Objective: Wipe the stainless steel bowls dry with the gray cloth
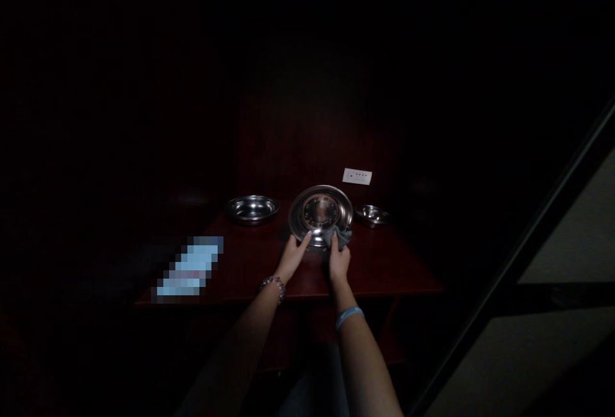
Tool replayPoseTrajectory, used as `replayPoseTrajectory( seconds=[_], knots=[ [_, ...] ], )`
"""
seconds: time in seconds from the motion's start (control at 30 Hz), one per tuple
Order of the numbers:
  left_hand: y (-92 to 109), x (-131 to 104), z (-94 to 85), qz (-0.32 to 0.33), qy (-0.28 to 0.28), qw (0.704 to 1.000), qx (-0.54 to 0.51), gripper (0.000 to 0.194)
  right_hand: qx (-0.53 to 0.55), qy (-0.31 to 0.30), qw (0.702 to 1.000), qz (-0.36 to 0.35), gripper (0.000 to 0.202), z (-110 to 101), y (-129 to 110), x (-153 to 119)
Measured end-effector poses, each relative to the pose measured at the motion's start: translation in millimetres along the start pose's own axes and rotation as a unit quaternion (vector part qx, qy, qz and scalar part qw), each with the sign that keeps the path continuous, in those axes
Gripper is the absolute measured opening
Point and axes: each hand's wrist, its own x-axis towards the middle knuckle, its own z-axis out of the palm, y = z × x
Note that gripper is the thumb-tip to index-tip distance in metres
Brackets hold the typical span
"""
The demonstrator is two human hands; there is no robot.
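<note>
A round metal plate [321, 210] with a ring pattern in its middle is tilted up toward me above the dark red table. My left hand [292, 257] grips its lower left rim, thumb over the inner side. At the lower right rim, my right hand [339, 259] is closed on a dark grey-green cloth [343, 236], which is pressed against the plate. The fingers behind the plate are hidden. To the left stands a shiny metal bowl [252, 209]; a smaller metal bowl [373, 215] stands to the right.
The red table [384, 273] has its front edge just below my hands. A pale panel with small dark marks [357, 177] is at the back. A bright blurred-out rectangle [192, 269] lies at the left. A dark slanted frame [500, 282] runs along the right. Surroundings are very dark.
</note>
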Motion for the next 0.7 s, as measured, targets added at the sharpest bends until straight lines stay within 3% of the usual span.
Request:
replayPoseTrajectory(
  seconds=[0.37, 0.7],
  knots=[
    [1.6, -5.3, 2.9, -0.012, -0.093, 0.993, 0.073, 0.037, 0.027, -0.006, 0.999, 0.018, 0.066, -0.2, -4.6, -1.0],
    [4.9, -7.3, 3.7, -0.008, -0.081, 0.995, 0.062, 0.033, 0.029, -0.002, 1.000, -0.002, 0.063, -0.3, -3.2, -1.4]
  ],
)
